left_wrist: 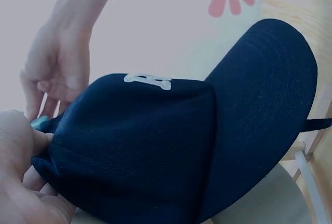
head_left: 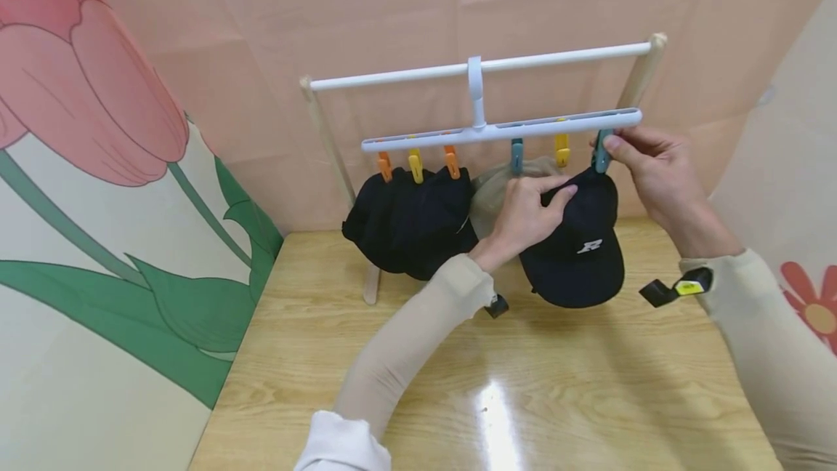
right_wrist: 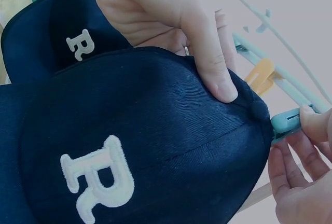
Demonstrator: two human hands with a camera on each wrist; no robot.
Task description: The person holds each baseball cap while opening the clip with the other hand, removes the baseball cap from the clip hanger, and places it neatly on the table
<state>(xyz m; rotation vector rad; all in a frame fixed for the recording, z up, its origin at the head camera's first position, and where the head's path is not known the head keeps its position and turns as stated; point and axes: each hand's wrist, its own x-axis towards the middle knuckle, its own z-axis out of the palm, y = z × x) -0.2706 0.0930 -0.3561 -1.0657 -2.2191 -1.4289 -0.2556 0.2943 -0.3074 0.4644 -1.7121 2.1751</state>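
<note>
A dark baseball cap with a white R point(head_left: 575, 246) hangs below the right end of a white clip hanger point(head_left: 556, 124), brim down. My left hand point(head_left: 526, 213) pinches the cap's crown at its upper left, thumb in front. My right hand point(head_left: 667, 173) pinches a teal clothespin point(head_left: 601, 151) at the cap's top right; in the right wrist view the clothespin point(right_wrist: 286, 122) meets the cap's top edge. Left of it hang a beige cap point(head_left: 490, 198), partly hidden behind my left hand, and another dark cap point(head_left: 412, 224) under orange and yellow clothespins.
The hanger hooks over a white rod point(head_left: 556, 60) on a wooden stand point(head_left: 644, 75). A yellow clothespin point(head_left: 561, 150) and another teal clothespin point(head_left: 516, 156) hang between the caps. Below lies a wooden table point(head_left: 405, 384); a pink cloth point(head_left: 392, 13) covers the wall behind.
</note>
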